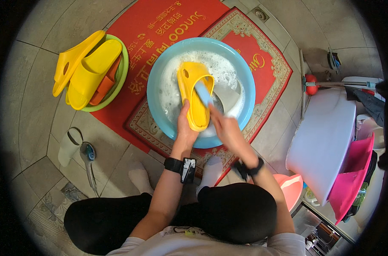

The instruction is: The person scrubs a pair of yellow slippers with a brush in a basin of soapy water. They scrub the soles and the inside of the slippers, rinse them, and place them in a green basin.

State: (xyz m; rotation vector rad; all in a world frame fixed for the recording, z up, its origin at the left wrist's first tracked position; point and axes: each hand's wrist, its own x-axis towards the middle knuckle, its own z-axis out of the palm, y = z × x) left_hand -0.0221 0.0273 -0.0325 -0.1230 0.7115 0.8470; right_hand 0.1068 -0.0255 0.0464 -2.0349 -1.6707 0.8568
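A yellow slide sandal (197, 107) is in my left hand (186, 124), gripped at its heel end above a light blue plastic basin (155, 105). My right hand (227, 128) holds a blue-handled brush (203, 92), blurred, with its front end inside the sandal's strap opening. The brush's bristles are hidden. White suds (171, 76) float on the water in the basin. A pale grey slipper (227, 96) lies partly in the water to the right of the yellow sandal.
A green basin (125, 73) at left holds yellow slides (94, 70) and an orange slipper (104, 86). A white slipper (69, 147) and a shower head (88, 155) lie on the tiles. Red mats (123, 35) lie under the blue basin. Large white (325, 137) and pink (350, 182) basins stand at right.
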